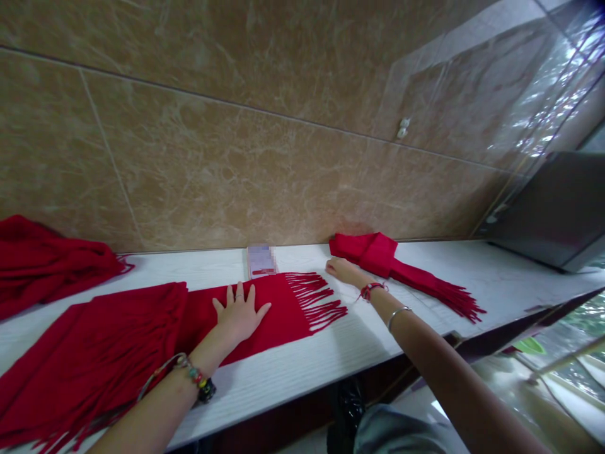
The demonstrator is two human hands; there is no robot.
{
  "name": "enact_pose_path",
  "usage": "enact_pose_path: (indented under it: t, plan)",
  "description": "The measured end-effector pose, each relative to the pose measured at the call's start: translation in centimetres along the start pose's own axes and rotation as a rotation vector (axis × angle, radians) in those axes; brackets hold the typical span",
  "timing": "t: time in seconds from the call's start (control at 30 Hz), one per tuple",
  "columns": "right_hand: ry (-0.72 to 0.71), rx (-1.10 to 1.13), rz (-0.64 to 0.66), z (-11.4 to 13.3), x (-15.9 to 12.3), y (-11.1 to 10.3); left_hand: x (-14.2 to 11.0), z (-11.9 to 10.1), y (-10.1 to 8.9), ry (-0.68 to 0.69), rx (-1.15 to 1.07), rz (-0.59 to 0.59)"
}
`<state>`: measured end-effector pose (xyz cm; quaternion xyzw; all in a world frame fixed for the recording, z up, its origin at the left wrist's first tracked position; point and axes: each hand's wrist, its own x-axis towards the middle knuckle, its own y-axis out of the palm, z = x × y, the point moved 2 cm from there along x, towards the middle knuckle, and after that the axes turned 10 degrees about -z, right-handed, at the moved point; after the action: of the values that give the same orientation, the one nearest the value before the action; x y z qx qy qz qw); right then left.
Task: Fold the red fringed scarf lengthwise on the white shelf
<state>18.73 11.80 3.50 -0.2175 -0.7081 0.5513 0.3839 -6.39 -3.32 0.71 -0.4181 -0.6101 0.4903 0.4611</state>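
Note:
A red scarf (278, 312) with a fringed end lies flat on the white tabletop. My left hand (239, 315) rests on it with the fingers spread. The scarf's fringe (319, 302) points right, toward my right hand (344, 271). That hand is closed low over the table, just beyond the fringe; its fingertips are turned away, so whatever they may hold is hidden. Close behind it is a second red scarf (378, 252), folded over at one end, its tassels trailing right. More red fringed cloth (113, 340) lies in layers beside my left forearm.
A bunched red scarf (47, 265) lies at the far left. A small pale rectangular object (261, 260) is near the brown tiled wall (236, 157). At the right end of the white tabletop (302, 366) stands a dark grey box-shaped object (553, 208).

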Motion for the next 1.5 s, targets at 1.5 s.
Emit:
enact_pose_path:
  t: [1.5]
  plan:
    - [-0.270, 0.194, -0.083, 6.3, -3.0, -2.5, 0.1, -0.1, 0.1, 0.015, 0.046, -0.016]
